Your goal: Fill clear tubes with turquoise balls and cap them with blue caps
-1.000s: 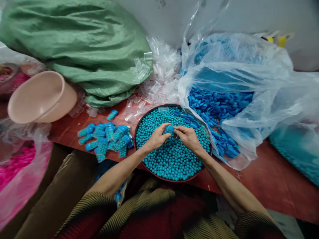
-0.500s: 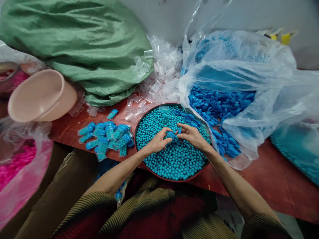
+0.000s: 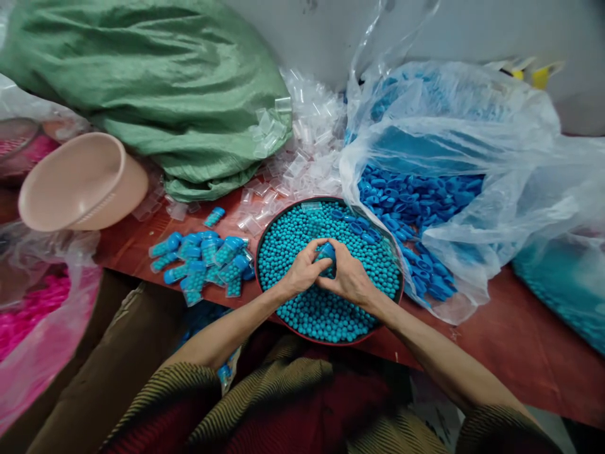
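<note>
My left hand point(image 3: 301, 272) is closed around a small blue-capped container point(image 3: 326, 253), its fingers partly covering it. My right hand point(image 3: 348, 275) grips the same container from the other side, thumb and fingertips against it. Both hands are just above a round red-rimmed basin point(image 3: 331, 342) full of blue beads point(image 3: 326, 318). Several blue caps point(image 3: 363, 227) lie on the beads at the basin's far right. To the left of the basin is a pile of clear containers with blue beads and caps point(image 3: 208, 258).
Empty clear tubes point(image 3: 302, 157) are heaped behind the basin, beside a green sack point(image 3: 189, 94). A plastic bag point(image 3: 454, 151) spills blue caps point(image 3: 420, 195) at the right. A pink tub point(image 3: 80, 183) stands at the left of the red table point(image 3: 501, 353). Pink pieces point(image 3: 33, 309) fill another bag.
Half a second ago my right hand was slightly away from the container with its fingers spread. Now it has come left and closed on it. My left hand stays nearly in place.
</note>
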A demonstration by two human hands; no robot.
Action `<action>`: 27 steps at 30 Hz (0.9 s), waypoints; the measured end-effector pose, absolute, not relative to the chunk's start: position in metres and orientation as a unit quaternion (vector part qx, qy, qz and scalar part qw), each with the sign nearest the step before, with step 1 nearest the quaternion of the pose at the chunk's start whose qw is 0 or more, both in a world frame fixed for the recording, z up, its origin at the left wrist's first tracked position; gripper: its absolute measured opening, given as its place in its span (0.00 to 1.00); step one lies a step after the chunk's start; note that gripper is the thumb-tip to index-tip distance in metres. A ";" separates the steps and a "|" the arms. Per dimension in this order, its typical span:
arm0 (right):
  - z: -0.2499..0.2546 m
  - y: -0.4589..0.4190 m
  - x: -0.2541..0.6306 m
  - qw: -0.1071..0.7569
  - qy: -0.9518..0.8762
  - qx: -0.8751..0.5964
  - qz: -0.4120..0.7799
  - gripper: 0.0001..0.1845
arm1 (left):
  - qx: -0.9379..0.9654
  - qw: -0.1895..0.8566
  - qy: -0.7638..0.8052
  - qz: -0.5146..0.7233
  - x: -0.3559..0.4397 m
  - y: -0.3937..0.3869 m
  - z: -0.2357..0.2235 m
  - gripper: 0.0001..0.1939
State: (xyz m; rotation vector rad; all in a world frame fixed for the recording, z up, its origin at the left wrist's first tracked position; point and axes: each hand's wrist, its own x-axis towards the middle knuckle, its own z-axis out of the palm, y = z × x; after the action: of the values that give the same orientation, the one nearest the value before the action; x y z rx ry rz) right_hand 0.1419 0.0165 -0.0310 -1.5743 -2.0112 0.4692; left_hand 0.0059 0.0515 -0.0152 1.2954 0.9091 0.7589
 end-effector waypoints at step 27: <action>-0.029 0.103 0.183 0.084 -0.710 -0.699 0.020 0.17 | 0.675 -0.036 0.734 0.070 -0.128 0.078 0.020 0.25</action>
State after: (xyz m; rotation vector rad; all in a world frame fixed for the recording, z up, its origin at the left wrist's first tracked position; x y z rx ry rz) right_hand 0.1826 0.1028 -0.0288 -2.0869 -2.1181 0.0598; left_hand -0.1276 0.0780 0.0199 2.1699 2.3602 0.2263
